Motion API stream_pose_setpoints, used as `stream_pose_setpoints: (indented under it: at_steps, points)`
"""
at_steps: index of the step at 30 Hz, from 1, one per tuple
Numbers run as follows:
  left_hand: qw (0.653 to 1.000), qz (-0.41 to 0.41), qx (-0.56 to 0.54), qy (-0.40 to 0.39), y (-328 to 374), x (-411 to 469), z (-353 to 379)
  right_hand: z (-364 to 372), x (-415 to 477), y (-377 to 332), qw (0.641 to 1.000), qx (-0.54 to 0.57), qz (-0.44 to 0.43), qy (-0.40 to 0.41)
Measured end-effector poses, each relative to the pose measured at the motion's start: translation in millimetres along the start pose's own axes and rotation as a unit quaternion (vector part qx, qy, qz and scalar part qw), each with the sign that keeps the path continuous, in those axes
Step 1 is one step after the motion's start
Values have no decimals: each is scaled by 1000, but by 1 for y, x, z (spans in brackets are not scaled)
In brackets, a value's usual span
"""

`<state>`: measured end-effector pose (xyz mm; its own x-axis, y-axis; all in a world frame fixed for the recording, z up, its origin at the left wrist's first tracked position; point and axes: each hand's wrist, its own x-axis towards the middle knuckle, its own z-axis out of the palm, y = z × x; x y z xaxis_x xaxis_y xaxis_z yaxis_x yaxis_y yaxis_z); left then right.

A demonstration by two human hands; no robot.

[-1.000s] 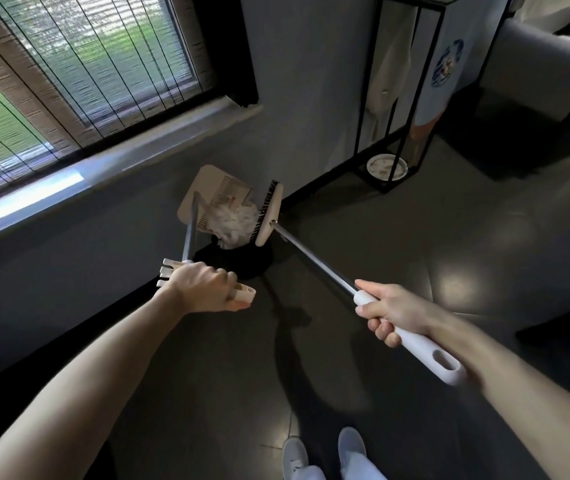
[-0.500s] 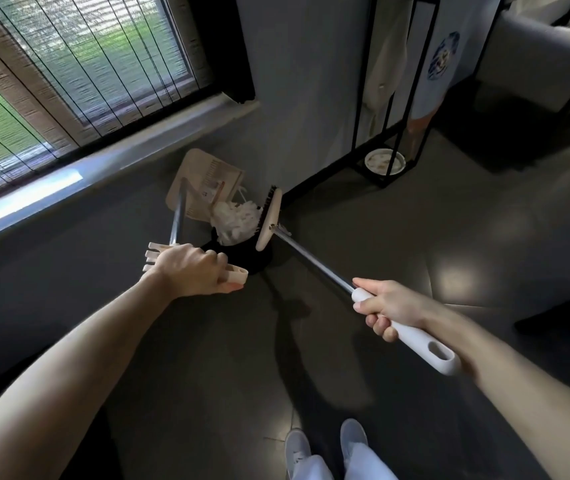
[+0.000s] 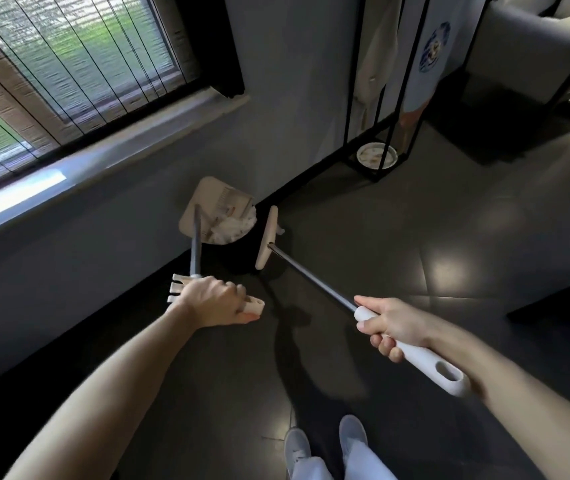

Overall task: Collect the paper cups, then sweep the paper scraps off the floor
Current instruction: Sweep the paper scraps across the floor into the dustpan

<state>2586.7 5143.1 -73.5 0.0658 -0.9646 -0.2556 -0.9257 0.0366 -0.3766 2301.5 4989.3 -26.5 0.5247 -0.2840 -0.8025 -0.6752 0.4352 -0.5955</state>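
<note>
So the broom (image 3: 311, 275) head has swung out to the right of the dustpan (image 3: 212, 202). There's a clear gap between them now, where half a second back it was pushed right up against the pile.

The paper scraps (image 3: 233, 226) sit bunched at the dustpan's lower right lip. I think that's a dark round bin (image 3: 237, 256) directly under them, but it's murky down there, so don't quote me. The left hand (image 3: 214, 301) is wrapped round the top of the dustpan's handle, and the right hand (image 3: 391, 323) is fisted round the broom's white grip.

To me this looks like the dumping step. My tips:

- Tilt the dustpan slowly, so the clump slides off the lip in one go instead of fluttering everywhere.
- Keep that lip parked right over whatever's under it.
- If the clump hangs up, bring the broom head back to the dustpan's lip and nudge it off gently. Don't flick.

There's also one little stray scrap (image 3: 281, 231) right of the dustpan, just beside the far side of the broom head. That'll need another pass across the floor (image 3: 415, 220). I can't see any paper cups anywhere around the dustpan.
</note>
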Motion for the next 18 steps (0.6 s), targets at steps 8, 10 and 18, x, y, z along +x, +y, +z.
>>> stream_pose_setpoints:
  at_steps: [8,10,18]
  points:
    - [997,15,25,68,-29,-13,-20,-1,-9,-4,1000,-16,-2,9]
    - [996,19,29,82,-36,-19,-32,0,-10,-5,1000,-9,-5,8]
    - [997,-41,14,70,-44,-41,-56,2,-16,-9,1000,-21,-22,-4]
